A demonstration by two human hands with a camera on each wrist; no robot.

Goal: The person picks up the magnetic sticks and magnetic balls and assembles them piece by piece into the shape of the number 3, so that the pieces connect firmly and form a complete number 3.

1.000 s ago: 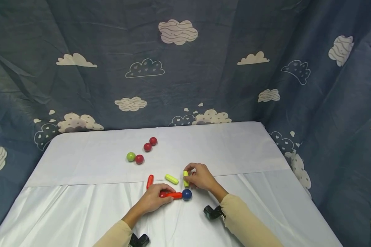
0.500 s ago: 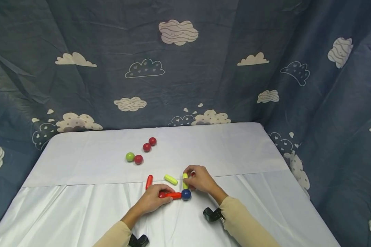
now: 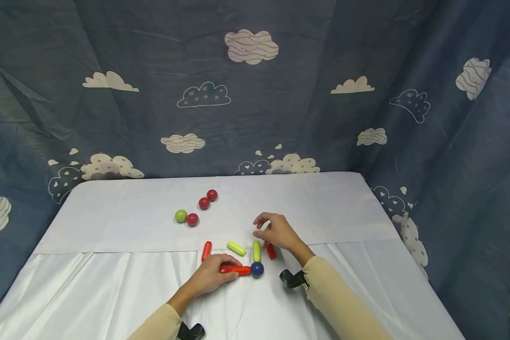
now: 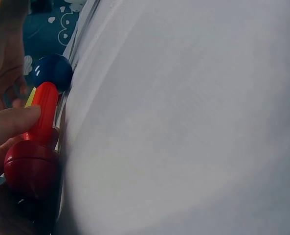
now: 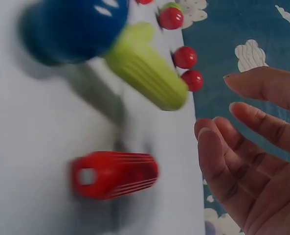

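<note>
My left hand pinches a red magnetic stick between thumb and fingers, seen close in the left wrist view. A red ball sits at the stick's near end and a blue ball at its far end. From the blue ball a yellow-green stick points away toward the back. Just beyond that stick, my right hand is raised with fingers spread, holding nothing. Under it lies a loose red stick, end-on in the right wrist view.
Another yellow-green stick and a red stick lie beyond the left hand. Farther back on the white cloth are a green ball touching a red ball, plus two more red balls. A cloud-print curtain hangs behind.
My right hand has let go of the yellow-green stick, which now stays against the blue ball, and has lifted away toward the back. The left hand keeps its grip.
</note>
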